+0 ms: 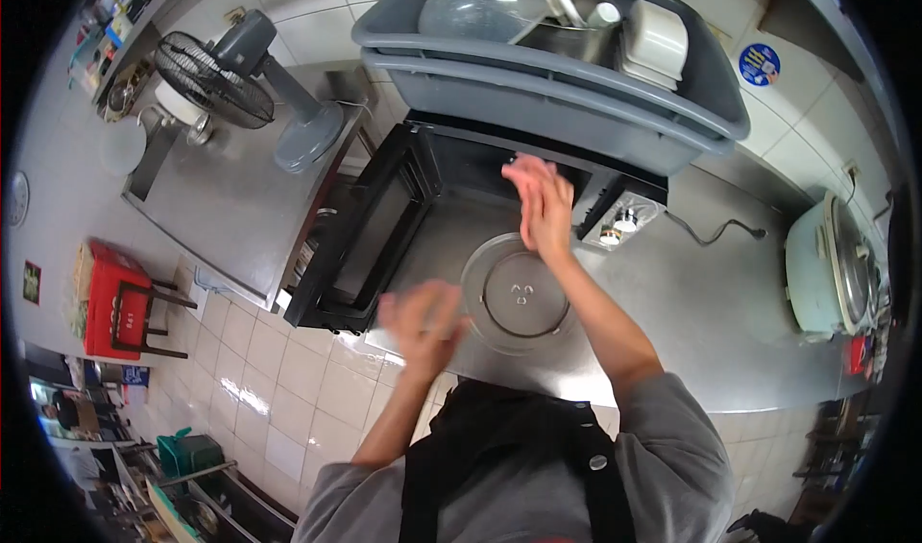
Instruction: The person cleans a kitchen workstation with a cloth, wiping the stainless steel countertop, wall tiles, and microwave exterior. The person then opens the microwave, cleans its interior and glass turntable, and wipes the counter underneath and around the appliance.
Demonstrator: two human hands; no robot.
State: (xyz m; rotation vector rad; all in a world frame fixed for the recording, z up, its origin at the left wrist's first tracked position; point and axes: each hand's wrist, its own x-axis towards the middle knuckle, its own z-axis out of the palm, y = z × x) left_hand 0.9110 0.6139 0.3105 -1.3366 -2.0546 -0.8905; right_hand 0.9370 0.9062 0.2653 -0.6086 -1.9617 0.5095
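Note:
A black microwave (624,183) stands on the steel counter with its door (370,231) swung open to the left. My right hand (549,212) is at the front of its opening, its fingers closed round a pink cloth (528,173). Below that hand, a round glass turntable plate (521,327) lies flat on the counter. My left hand (423,322) is blurred by motion, with its fingers apart, between the lower door edge and the glass plate. Nothing shows in it.
Stacked grey tubs (547,87) holding dishes sit on top of the microwave. A grey fan (307,125) stands on the left counter (230,197). At the right are a loose power cord (715,236) and a pale green cooker (816,274). A red stool (115,303) stands at far left.

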